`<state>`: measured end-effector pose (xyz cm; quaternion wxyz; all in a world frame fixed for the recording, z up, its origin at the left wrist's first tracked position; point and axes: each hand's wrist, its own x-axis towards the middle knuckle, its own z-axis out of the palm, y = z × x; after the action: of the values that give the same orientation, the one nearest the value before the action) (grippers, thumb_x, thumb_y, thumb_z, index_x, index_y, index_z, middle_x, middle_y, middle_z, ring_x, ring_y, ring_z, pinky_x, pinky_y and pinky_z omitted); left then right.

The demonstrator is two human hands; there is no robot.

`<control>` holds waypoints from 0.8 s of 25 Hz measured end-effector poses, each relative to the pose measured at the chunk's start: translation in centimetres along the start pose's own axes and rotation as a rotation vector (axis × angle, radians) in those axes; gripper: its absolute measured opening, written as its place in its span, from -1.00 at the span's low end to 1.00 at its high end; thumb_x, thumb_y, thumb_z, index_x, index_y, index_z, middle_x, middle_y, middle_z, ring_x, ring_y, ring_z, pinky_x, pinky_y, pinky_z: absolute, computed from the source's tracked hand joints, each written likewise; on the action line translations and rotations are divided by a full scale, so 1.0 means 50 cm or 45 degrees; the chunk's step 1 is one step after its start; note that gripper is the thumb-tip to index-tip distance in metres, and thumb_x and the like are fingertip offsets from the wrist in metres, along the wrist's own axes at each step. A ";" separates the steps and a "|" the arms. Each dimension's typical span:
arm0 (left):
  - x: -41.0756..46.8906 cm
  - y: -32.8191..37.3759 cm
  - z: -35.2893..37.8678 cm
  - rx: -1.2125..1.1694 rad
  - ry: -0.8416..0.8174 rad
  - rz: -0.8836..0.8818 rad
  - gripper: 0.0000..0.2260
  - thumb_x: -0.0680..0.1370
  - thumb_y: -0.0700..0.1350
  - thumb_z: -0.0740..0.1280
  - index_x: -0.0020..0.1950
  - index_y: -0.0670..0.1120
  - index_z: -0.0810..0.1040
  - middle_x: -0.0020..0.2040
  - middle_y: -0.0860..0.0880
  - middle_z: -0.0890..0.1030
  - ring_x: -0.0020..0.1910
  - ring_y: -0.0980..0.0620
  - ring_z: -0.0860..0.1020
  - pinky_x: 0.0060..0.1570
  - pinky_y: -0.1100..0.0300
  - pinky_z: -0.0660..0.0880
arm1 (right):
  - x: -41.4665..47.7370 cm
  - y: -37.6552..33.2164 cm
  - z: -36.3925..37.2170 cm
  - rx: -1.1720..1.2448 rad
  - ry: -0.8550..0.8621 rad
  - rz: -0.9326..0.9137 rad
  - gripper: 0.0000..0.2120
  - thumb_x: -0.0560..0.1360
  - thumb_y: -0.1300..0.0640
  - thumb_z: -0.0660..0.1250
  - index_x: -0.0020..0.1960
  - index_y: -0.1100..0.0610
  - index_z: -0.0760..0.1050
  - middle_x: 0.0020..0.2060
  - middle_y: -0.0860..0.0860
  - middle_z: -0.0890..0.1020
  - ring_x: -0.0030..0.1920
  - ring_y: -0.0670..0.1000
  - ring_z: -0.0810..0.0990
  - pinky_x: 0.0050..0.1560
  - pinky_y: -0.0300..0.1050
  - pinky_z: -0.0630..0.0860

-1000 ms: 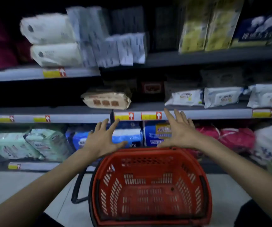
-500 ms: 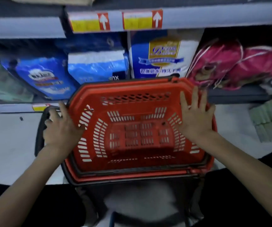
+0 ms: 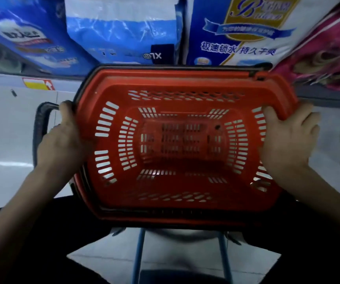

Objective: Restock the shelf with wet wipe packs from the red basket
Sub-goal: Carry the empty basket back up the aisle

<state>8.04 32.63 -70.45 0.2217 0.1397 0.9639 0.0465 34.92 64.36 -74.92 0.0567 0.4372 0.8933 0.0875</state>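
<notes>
Moved onto the rim, right hand (image 3: 287,140) joins left hand (image 3: 60,140) gripping the crosswise, mouth-up red basket (image 3: 185,83).

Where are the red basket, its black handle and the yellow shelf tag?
red basket (image 3: 185,80): head view, on the bare far rim.
black handle (image 3: 40,124): head view, on the left side of the loop.
yellow shelf tag (image 3: 35,85): head view, on the middle of the yellow label.

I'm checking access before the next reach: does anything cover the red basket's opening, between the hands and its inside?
Nothing visible does. The red basket is open on top; the left hand and right hand hold its side rims. No packs show inside.
</notes>
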 end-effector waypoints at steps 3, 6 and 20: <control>-0.009 0.018 -0.021 -0.126 -0.085 -0.048 -0.48 0.53 -0.20 0.41 0.38 -0.11 0.20 0.00 -0.44 0.61 -0.02 -0.50 0.60 -0.11 -0.13 0.37 | 0.012 0.013 -0.034 0.253 -0.285 0.107 -0.48 0.43 0.28 0.46 0.34 0.04 0.44 0.24 0.37 0.36 0.16 0.45 0.41 0.17 0.29 0.46; -0.047 0.017 -0.049 -0.258 -0.152 -0.083 -0.46 0.56 -0.22 0.36 0.48 -0.09 0.21 0.07 -0.42 0.62 0.02 -0.48 0.59 -0.12 -0.10 0.37 | 0.009 0.018 -0.091 0.484 -0.527 0.204 -0.46 0.44 0.30 0.42 0.37 -0.01 0.47 0.31 0.32 0.34 0.23 0.44 0.42 0.28 0.24 0.48; -0.392 -0.300 -0.672 -0.649 -0.119 -0.456 -0.40 0.61 -0.10 0.42 0.57 -0.05 0.22 0.30 -0.33 0.60 0.20 -0.39 0.60 0.05 0.03 0.40 | -0.075 -0.190 -0.759 0.591 -0.820 -0.219 -0.62 0.39 0.31 0.34 0.10 -0.05 0.44 0.27 0.22 0.34 0.19 0.34 0.45 0.17 0.07 0.51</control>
<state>6.44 11.67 -34.45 0.2983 -0.0903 0.9193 0.2402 23.15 51.64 -39.64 0.2406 0.3670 0.8592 -0.2629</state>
